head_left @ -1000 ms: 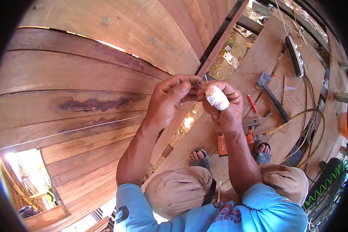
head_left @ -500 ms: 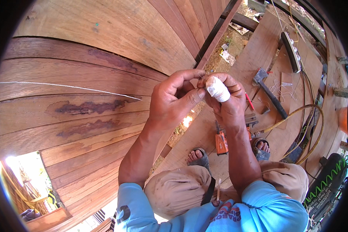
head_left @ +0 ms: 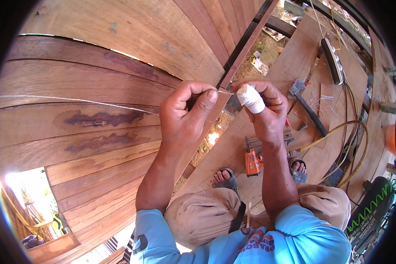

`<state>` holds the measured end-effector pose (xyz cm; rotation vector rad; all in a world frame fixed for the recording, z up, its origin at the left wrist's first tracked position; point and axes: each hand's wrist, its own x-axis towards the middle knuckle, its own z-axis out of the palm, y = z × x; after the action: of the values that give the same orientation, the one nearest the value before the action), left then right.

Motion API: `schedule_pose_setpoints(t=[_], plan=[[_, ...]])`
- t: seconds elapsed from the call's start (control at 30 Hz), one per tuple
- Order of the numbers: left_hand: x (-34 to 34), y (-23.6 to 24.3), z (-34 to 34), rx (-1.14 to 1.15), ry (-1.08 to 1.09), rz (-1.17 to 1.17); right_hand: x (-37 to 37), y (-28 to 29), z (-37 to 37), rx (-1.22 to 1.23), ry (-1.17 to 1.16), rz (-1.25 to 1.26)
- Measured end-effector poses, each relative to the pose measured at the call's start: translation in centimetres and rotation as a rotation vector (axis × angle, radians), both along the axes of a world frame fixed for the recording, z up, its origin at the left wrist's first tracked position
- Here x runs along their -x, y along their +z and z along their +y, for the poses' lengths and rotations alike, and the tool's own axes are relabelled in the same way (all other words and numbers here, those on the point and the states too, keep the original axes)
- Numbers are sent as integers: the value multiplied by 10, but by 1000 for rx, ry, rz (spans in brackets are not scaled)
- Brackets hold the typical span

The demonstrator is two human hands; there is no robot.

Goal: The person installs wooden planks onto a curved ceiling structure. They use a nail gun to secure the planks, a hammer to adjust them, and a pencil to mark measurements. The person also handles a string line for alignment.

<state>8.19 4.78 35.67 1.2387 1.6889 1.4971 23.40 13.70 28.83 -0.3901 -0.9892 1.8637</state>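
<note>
A short piece of thin string point(head_left: 225, 92) stretches between my two raised hands. My left hand point(head_left: 187, 110) pinches one end of it between thumb and forefinger. My right hand point(head_left: 268, 105), its thumb wrapped in a white bandage point(head_left: 251, 99), pinches the other end; its fingertips are partly hidden behind the thumb. To the left, a white cord point(head_left: 75, 100) runs along the wooden plank wall point(head_left: 97, 81) and ends or passes out of sight near my left wrist.
Right of my hands, a hammer point(head_left: 310, 108) lies on plywood boards beside a tangle of white string point(head_left: 323, 103). An orange nail gun point(head_left: 252, 162) with a yellow hose point(head_left: 358, 125) rests near my feet. A power strip point(head_left: 331, 60) lies farther off. An orange object point(head_left: 390, 137) stands at the right edge.
My hands have moved apart, the left one leftward and the right one slightly right. The string between them now shows, pulled fairly straight.
</note>
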Motion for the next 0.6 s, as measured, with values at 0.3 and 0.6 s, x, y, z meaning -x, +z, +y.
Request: schedule_pose_setpoints(t=[0.3,0.6], plan=[[-12,2,1,-59,146,-150,6,-1,-10,3,-30,-17],[-15,-7,5,-104,176,-60,13,-5,-16,-138,-101,-2]])
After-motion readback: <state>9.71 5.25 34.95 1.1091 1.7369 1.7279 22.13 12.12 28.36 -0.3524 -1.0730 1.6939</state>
